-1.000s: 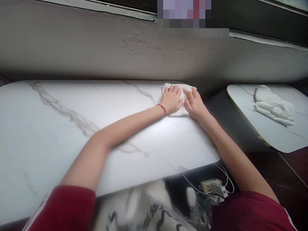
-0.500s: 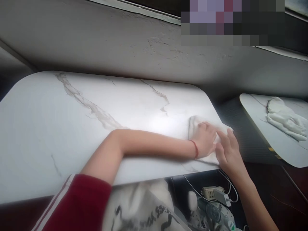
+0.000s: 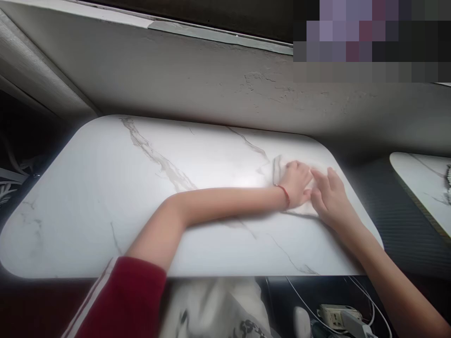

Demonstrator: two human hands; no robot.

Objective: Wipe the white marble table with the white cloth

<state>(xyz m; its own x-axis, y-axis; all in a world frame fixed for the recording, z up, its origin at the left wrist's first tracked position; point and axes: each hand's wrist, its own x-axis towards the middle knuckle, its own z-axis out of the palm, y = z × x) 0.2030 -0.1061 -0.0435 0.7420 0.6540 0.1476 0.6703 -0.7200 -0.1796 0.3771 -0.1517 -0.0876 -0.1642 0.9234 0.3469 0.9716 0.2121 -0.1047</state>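
The left hand (image 3: 296, 182), a red bracelet (image 3: 283, 194) at its wrist, lies palm down on a white cloth (image 3: 302, 211), with the right hand (image 3: 329, 195) just beside it. Beneath is a marbled table (image 3: 211, 159) along a grey wall (image 3: 176, 80). A power strip (image 3: 331, 314) with white cables shows past the near edge.

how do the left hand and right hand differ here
The left hand wears a red bracelet; the right hand shows none. The left hand points forward and rightward, while the right hand points forward and leftward. Both are on the white cloth.
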